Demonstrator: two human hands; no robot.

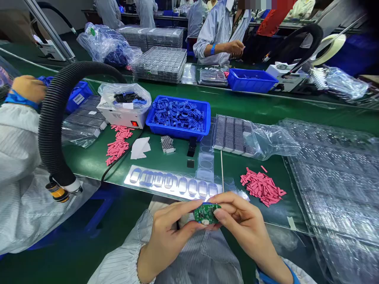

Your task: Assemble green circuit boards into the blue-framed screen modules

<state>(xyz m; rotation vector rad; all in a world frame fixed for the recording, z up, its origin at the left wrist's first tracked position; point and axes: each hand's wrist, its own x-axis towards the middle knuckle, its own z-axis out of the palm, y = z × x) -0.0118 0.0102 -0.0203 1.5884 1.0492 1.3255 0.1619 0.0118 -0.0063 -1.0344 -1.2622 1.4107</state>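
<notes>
Your left hand (168, 240) and right hand (245, 232) both pinch one green circuit board (206, 213) by its edges between thumbs and fingertips, neither hand spread, and the board sits just short of the belt's front edge, its components facing you. The step in hand appears to be close handling of this single board, and the next move calls for a steady hold on its edges, clear of the components. Just beyond lies one clear strip tray (173, 183) with about eight oval recesses, their contents hard to make out, and a second clear strip (205, 161) runs away from it beside one thin white stick (222, 171). The green conveyor belt (89, 161) carries two loose piles of pink strips, the right pink pile (262, 186) and the left pink pile (118, 142), too many to count exactly. Between them sit one black square piece (190, 163), one black stack (192, 146), one striped block (167, 144) and one white paper sheet (140, 148). Farther on are one blue crate (177, 136) heaped with blue parts and one white box (120, 120) with a red light. Past those, a co-worker's hands (237, 48) work above a second blue crate (251, 80)
</notes>
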